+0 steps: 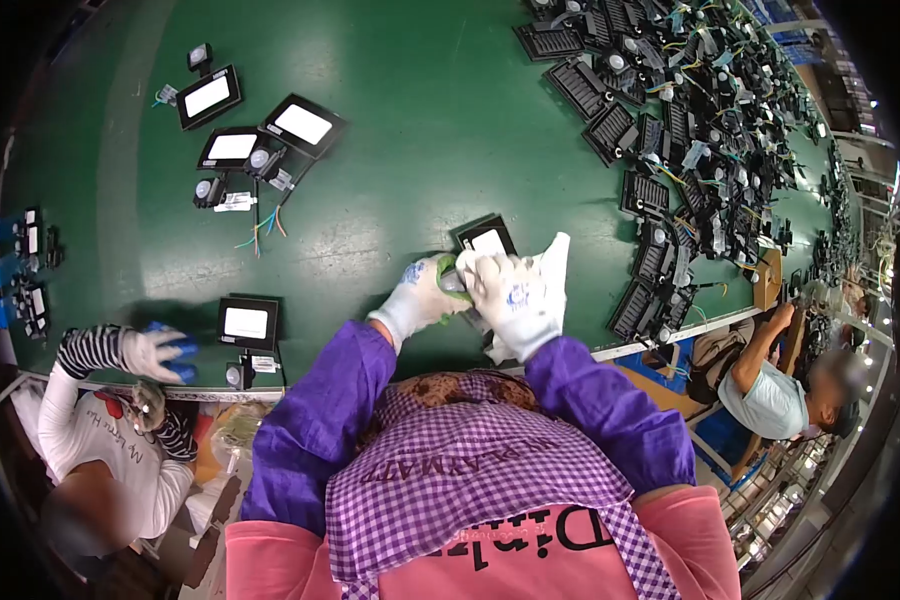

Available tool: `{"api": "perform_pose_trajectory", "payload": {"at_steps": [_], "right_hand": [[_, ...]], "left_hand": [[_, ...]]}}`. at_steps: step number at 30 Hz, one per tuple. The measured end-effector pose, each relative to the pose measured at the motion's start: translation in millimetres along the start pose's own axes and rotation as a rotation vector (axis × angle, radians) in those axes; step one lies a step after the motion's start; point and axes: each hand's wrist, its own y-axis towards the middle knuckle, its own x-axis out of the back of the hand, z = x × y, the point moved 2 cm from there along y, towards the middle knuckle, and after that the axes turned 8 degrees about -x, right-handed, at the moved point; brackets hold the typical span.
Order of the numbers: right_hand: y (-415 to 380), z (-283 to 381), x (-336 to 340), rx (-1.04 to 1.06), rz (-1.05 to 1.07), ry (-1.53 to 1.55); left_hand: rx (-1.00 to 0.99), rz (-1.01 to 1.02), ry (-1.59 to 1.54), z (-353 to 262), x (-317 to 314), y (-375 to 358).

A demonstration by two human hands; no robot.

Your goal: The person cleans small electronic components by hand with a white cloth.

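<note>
Both of my hands wear white gloves and meet at the near edge of the green table. My left hand (417, 298) has its fingers wrapped round the left side of a small grey-and-green piece (454, 282). From the right, my right hand (513, 298) closes over the same piece and a white cloth (555, 262), which sticks up beside its fingers. Just beyond my fingertips lies a black floodlight with a white panel (488, 241), its lower part hidden by my hands.
Several floodlights (305, 124) with sensors and wires lie at the upper left, another (247, 322) nearer. Black floodlights (675, 150) are heaped along the right. A co-worker's gloved hand (160, 353) is at the left edge; another person (770, 398) sits at the right.
</note>
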Motion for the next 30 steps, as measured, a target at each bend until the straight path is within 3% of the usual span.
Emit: {"api": "perform_pose_trajectory", "payload": {"at_steps": [1, 3, 5, 8, 10, 12, 14, 17, 18, 19, 21, 24, 26, 28, 30], "right_hand": [[0, 3, 2, 0.018, -0.078, 0.04], [14, 11, 32, 0.114, -0.019, -0.099], [48, 5, -23, -0.065, 0.045, 0.276], [-4, 1, -6, 0.039, -0.091, -0.021], [-34, -20, -27, 0.022, -0.132, -0.007], [-42, -30, -36, -0.021, -0.171, 0.012], [-14, -32, -26, -0.177, -0.04, 0.044], [24, -24, 24, -0.193, -0.046, -0.016], [38, -30, 23, -0.218, 0.048, 0.084], [32, -30, 21, -0.162, 0.053, 0.012], [22, -30, 18, -0.047, 0.051, -0.129], [7, -16, 4, -0.116, 0.134, -0.057], [31, -18, 31, -0.177, 0.174, 0.051], [34, -29, 24, -0.011, -0.004, -0.081], [34, -25, 21, -0.019, 0.014, -0.022]], "left_hand": [[-0.017, 0.022, 0.029, 3, 2, 1], [-0.037, 0.039, 0.083, 4, -1, 1], [-0.032, 0.016, 0.129, 5, -2, 1], [-0.048, -0.03, 0.136, 7, -4, 3], [-0.063, -0.059, 0.121, 13, -6, 5], [0.081, 0.007, -0.006, -14, 0, -3], [0.181, 0.102, -0.004, -27, 5, -1], [0.12, 0.064, -0.032, -4, -1, 2], [0.102, 0.041, -0.03, -4, 0, 4], [0.07, 0.055, 0.086, -5, 2, 5], [0.058, 0.02, 0.034, -4, 1, 5], [0.113, 0.052, 0.033, -9, 2, 6], [0.153, 0.066, 0.015, -9, 0, 3], [0.148, 0.048, -0.028, -12, 0, 2], [0.116, 0.035, -0.002, -3, 2, 2]]}}
